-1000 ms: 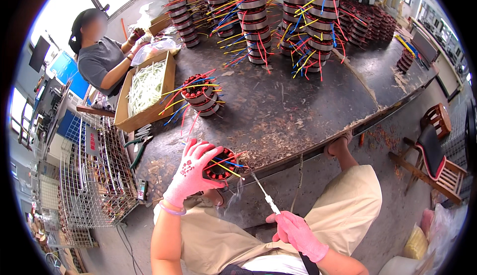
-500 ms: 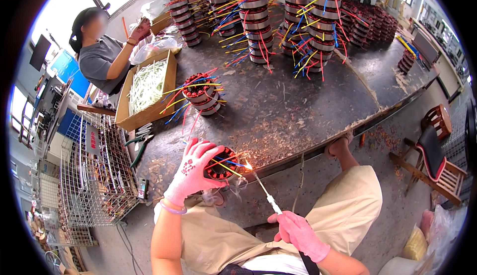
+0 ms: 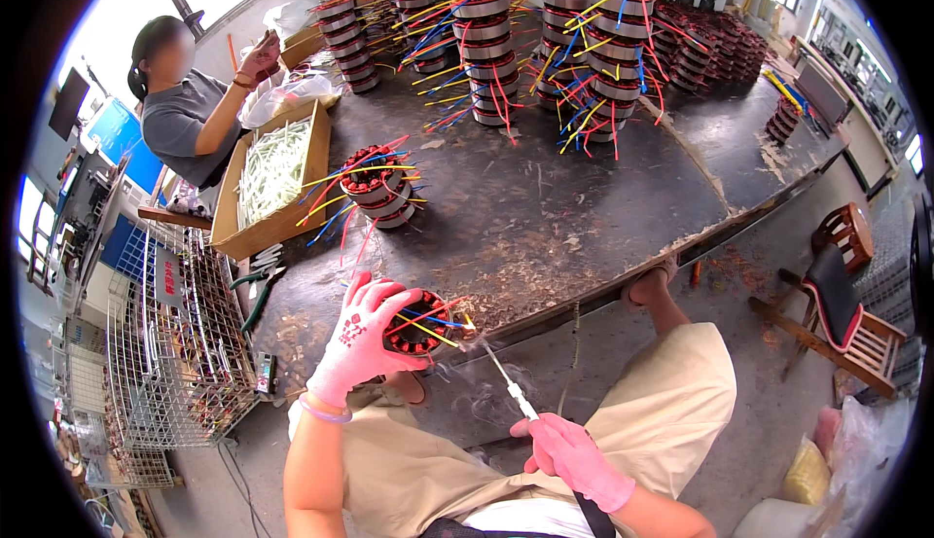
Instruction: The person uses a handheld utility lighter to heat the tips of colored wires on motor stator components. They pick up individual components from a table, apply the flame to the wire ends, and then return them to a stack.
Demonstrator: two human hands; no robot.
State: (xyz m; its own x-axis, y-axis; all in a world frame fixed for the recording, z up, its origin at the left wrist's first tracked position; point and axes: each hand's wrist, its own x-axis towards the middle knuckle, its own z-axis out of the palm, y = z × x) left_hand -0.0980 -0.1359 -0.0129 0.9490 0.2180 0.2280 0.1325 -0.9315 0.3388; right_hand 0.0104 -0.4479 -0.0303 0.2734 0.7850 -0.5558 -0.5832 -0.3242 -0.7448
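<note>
Head view: the pink-gloved left hand (image 3: 352, 343) is holding a stator (image 3: 418, 326) by the near edge of the table (image 3: 574, 232), fingers curving over the upper rim, thumb pressing the lower one. Wires (image 3: 440, 322) are sticking out toward two to four o'clock. At the stator's four o'clock, the gloved right hand (image 3: 574, 455) is gripping a white-handled tool (image 3: 519, 397), fingers wrapping together around it; the thin shaft is pointing toward eleven o'clock, its tip sitting near the wire ends. From the left hand, a short stator stack (image 3: 389, 202) is standing at twelve o'clock, a tube-filled box (image 3: 258, 238) lying at eleven.
</note>
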